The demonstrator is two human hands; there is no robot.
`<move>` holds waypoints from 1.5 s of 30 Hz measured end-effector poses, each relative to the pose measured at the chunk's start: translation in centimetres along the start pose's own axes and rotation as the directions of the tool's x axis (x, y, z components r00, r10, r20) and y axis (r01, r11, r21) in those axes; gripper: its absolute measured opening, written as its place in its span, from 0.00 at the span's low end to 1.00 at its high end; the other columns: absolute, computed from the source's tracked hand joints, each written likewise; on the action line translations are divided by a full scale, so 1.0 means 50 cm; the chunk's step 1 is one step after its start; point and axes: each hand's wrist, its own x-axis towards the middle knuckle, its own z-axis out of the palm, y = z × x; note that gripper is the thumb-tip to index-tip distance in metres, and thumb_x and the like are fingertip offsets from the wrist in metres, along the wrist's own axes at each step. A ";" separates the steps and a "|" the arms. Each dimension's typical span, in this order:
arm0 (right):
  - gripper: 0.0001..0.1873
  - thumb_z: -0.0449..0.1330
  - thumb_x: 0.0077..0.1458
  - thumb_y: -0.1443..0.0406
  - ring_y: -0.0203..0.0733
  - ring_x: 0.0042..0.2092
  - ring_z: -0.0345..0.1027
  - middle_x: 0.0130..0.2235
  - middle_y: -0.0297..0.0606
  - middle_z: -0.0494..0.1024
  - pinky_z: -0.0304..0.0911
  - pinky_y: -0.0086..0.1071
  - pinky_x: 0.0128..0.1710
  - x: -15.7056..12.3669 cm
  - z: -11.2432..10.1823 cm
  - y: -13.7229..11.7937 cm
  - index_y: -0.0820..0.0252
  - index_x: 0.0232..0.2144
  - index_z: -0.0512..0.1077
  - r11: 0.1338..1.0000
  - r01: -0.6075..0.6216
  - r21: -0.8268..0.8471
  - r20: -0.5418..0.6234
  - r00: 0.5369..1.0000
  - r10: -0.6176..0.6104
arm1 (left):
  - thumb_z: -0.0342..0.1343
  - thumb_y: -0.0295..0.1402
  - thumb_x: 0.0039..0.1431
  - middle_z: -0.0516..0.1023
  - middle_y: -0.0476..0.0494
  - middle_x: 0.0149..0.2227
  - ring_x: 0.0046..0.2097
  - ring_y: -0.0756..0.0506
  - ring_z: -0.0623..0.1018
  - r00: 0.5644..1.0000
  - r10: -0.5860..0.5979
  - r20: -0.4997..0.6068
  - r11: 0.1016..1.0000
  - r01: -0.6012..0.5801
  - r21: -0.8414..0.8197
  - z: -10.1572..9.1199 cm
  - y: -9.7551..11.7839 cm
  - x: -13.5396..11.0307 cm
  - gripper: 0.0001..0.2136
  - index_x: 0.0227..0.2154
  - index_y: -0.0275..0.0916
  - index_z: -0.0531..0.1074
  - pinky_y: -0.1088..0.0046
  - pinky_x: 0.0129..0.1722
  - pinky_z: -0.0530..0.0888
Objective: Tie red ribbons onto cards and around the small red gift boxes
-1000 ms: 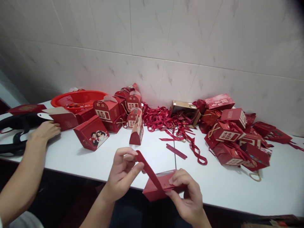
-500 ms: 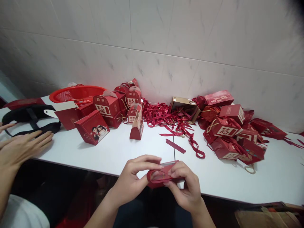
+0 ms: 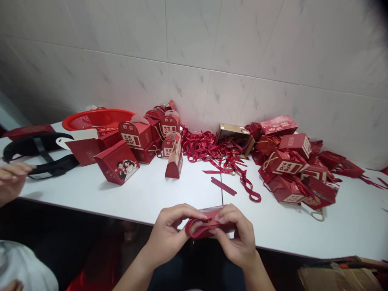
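Both my hands hold a small red paper box (image 3: 209, 226) at the near edge of the white table (image 3: 145, 194). My left hand (image 3: 169, 234) pinches the curved red handle strip at the box's left end, fingers closed. On the right side of the box my right hand (image 3: 238, 236) grips it, thumb and fingers pressed on the top. A loose red strip (image 3: 223, 186) lies on the table just beyond the box.
Folded red gift boxes (image 3: 145, 139) stand at the back left beside a red basket (image 3: 97, 119). Red ribbons (image 3: 212, 151) and a brown carton (image 3: 236, 135) lie mid-back. More red boxes (image 3: 294, 169) pile at the right. Another person's hand (image 3: 12, 180) is at the far left by black straps (image 3: 42, 155).
My left hand bent the upright red strip down over the box and now pinches it in a loop. The other person's hand drew back from the boxes toward the left edge.
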 end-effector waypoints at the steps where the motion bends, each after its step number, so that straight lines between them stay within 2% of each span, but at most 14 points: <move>1: 0.12 0.61 0.51 0.74 0.40 0.31 0.68 0.30 0.35 0.72 0.67 0.34 0.28 0.000 0.001 0.001 0.56 0.36 0.66 1.000 -0.005 0.008 0.002 1.000 0.005 | 0.60 0.19 0.54 0.83 0.44 0.35 0.36 0.45 0.82 0.999 0.033 0.021 0.999 -0.033 0.016 -0.002 0.000 0.000 0.12 0.37 0.44 0.80 0.72 0.37 0.79; 5: 0.13 0.61 0.51 0.74 0.40 0.31 0.68 0.30 0.35 0.72 0.67 0.34 0.29 -0.002 0.004 0.000 0.55 0.36 0.65 0.999 -0.016 0.042 0.008 1.000 0.015 | 0.58 0.17 0.54 0.83 0.42 0.37 0.39 0.44 0.82 0.988 0.119 0.103 0.989 -0.127 0.074 -0.008 -0.001 -0.001 0.15 0.39 0.42 0.78 0.69 0.39 0.79; 11: 0.13 0.61 0.50 0.75 0.38 0.31 0.67 0.31 0.35 0.72 0.66 0.32 0.29 -0.003 0.004 -0.004 0.56 0.36 0.65 0.997 -0.035 0.063 0.024 0.999 0.033 | 0.57 0.15 0.54 0.83 0.43 0.36 0.37 0.45 0.82 0.978 0.198 0.067 0.970 -0.205 0.132 -0.010 -0.011 -0.010 0.16 0.40 0.42 0.77 0.70 0.38 0.79; 16: 0.13 0.61 0.50 0.75 0.38 0.31 0.67 0.30 0.35 0.71 0.65 0.32 0.28 -0.004 0.007 -0.001 0.56 0.36 0.65 0.998 -0.037 0.059 0.004 0.999 0.036 | 0.54 0.14 0.54 0.82 0.41 0.36 0.38 0.45 0.81 0.960 0.251 0.124 0.952 -0.268 0.146 -0.008 -0.007 -0.010 0.17 0.41 0.39 0.76 0.70 0.39 0.78; 21: 0.13 0.62 0.50 0.76 0.40 0.34 0.71 0.33 0.36 0.74 0.69 0.34 0.32 -0.004 0.010 0.006 0.56 0.35 0.66 0.998 0.010 0.064 -0.007 1.000 -0.009 | 0.54 0.16 0.54 0.79 0.41 0.38 0.39 0.46 0.79 0.965 0.181 0.191 0.973 -0.204 0.104 -0.008 0.002 -0.004 0.17 0.43 0.40 0.73 0.71 0.39 0.77; 25: 0.14 0.62 0.50 0.76 0.44 0.40 0.74 0.41 0.41 0.77 0.71 0.38 0.37 -0.010 0.015 0.016 0.54 0.36 0.66 0.994 0.000 0.107 -0.008 1.000 0.001 | 0.55 0.16 0.52 0.78 0.42 0.40 0.41 0.45 0.79 0.964 0.138 0.227 0.987 -0.153 0.051 -0.009 -0.004 -0.006 0.19 0.45 0.42 0.70 0.70 0.41 0.77; 28: 0.14 0.61 0.51 0.76 0.44 0.40 0.75 0.47 0.42 0.78 0.71 0.40 0.37 -0.013 0.019 0.024 0.53 0.35 0.65 0.992 0.007 0.126 0.002 1.000 -0.007 | 0.56 0.17 0.53 0.77 0.44 0.40 0.40 0.46 0.79 0.975 0.094 0.203 0.995 -0.099 0.015 -0.008 -0.021 -0.012 0.20 0.46 0.43 0.69 0.70 0.41 0.78; 34: 0.12 0.59 0.54 0.75 0.43 0.35 0.76 0.37 0.37 0.82 0.69 0.40 0.35 -0.008 0.024 0.030 0.53 0.36 0.65 0.987 0.104 0.119 0.015 0.994 -0.107 | 0.57 0.16 0.55 0.77 0.47 0.39 0.40 0.48 0.79 0.988 0.061 0.145 0.996 -0.051 -0.075 -0.004 -0.042 -0.021 0.21 0.48 0.45 0.68 0.71 0.43 0.79; 39: 0.10 0.58 0.55 0.74 0.43 0.34 0.75 0.36 0.40 0.81 0.69 0.39 0.33 -0.009 0.025 0.030 0.54 0.36 0.66 0.984 0.139 0.112 0.007 0.990 -0.141 | 0.57 0.16 0.55 0.78 0.48 0.39 0.41 0.49 0.80 0.991 0.044 0.123 0.991 -0.027 -0.135 0.000 -0.046 -0.023 0.22 0.49 0.46 0.67 0.72 0.44 0.79; 45: 0.10 0.57 0.56 0.74 0.42 0.33 0.74 0.34 0.39 0.81 0.70 0.40 0.33 -0.007 0.025 0.035 0.54 0.36 0.65 0.983 0.168 0.081 0.016 0.985 -0.170 | 0.60 0.17 0.54 0.81 0.48 0.35 0.41 0.48 0.80 0.999 0.035 0.031 0.998 -0.033 -0.057 0.002 -0.065 -0.026 0.22 0.49 0.44 0.67 0.76 0.44 0.77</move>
